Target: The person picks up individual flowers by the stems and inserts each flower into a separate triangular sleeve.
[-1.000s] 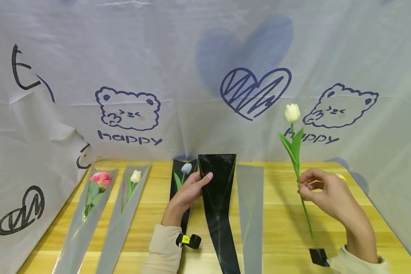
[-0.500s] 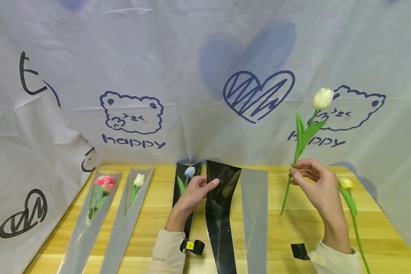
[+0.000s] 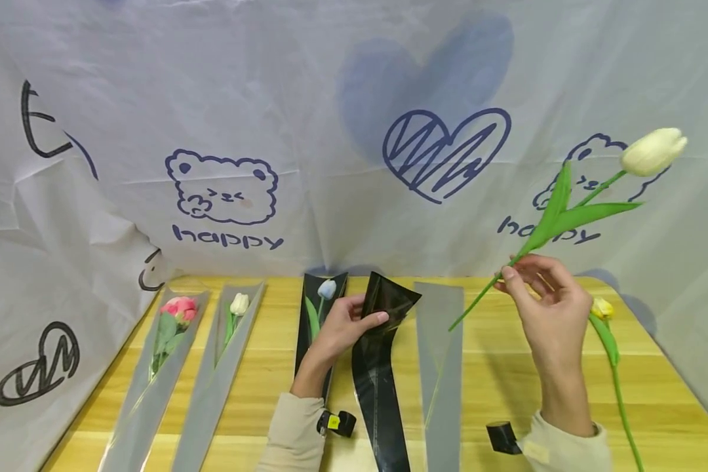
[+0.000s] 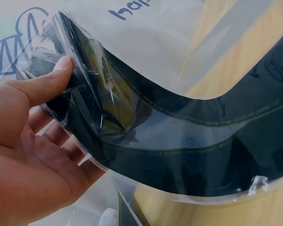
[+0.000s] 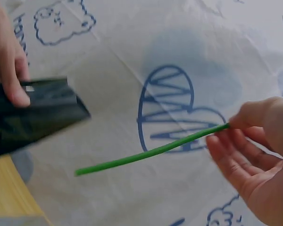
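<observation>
My left hand [image 3: 343,326] pinches the upper part of a black flower sleeve [image 3: 377,380] between thumb and fingers. In the left wrist view the sleeve [image 4: 179,165] bends away from the hand, with its clear film creased near the thumb. Up on the right, my right hand [image 3: 551,301] pinches the green stem of a white tulip [image 3: 653,152]. The bloom leans up to the right, and the bare stem end points down to the left. In the right wrist view that stem [image 5: 151,153] stands apart from the sleeve's top edge.
Grey sleeves holding a pink flower [image 3: 179,309] and a small white tulip [image 3: 239,303] lie at left. Beside my left hand is a black sleeve with a blue tulip [image 3: 327,289]. A flat grey sleeve [image 3: 439,367] and a yellow tulip [image 3: 603,308] lie on the wooden table [image 3: 507,387].
The white tulip has tilted from upright to leaning right, its stem end swinging left towards the black sleeve. My left hand has turned the sleeve's top, which now folds to the right.
</observation>
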Available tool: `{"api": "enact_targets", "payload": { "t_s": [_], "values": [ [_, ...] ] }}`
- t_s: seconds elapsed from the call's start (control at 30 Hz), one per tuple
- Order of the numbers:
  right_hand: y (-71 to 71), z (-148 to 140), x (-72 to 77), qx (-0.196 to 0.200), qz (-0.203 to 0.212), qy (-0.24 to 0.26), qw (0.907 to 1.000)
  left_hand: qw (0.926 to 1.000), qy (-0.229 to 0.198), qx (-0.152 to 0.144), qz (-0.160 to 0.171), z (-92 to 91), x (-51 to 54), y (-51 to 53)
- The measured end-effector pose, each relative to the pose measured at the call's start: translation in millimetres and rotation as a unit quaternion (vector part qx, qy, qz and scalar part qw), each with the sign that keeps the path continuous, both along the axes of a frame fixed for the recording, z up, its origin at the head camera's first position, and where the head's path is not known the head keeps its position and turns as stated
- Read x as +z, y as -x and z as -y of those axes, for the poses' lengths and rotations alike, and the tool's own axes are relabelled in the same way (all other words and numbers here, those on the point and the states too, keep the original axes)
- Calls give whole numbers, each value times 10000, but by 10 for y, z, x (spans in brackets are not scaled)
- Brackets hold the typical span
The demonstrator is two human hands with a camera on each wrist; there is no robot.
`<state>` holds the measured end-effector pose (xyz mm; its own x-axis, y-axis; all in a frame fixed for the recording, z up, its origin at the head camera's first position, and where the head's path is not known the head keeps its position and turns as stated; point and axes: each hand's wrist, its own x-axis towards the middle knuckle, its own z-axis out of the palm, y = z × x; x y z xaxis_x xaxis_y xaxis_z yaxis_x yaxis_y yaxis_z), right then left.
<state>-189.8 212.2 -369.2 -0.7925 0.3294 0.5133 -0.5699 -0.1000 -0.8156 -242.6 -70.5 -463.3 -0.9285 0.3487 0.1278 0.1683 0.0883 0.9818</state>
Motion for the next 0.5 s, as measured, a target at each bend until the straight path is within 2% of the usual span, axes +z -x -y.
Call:
{"api": "enact_targets", "payload": {
  "t_s": [0.13, 0.23, 0.33, 0.5],
  "values": [
    [-28, 109, 72, 70, -882, 544, 9946, 9997, 181, -139, -112, -20, 24, -16],
    [-30, 169, 102, 62, -1273, 833, 9883, 9990, 325, -286, -132, -29, 55, -37],
    [-23, 213, 104, 114, -1355, 899, 9866, 9980, 428, -436, -173, -37, 94, -54],
    [-11, 278, 53, 368, -1095, 543, 9918, 9967, 494, -630, -166, -62, 159, -83]
  ]
}}
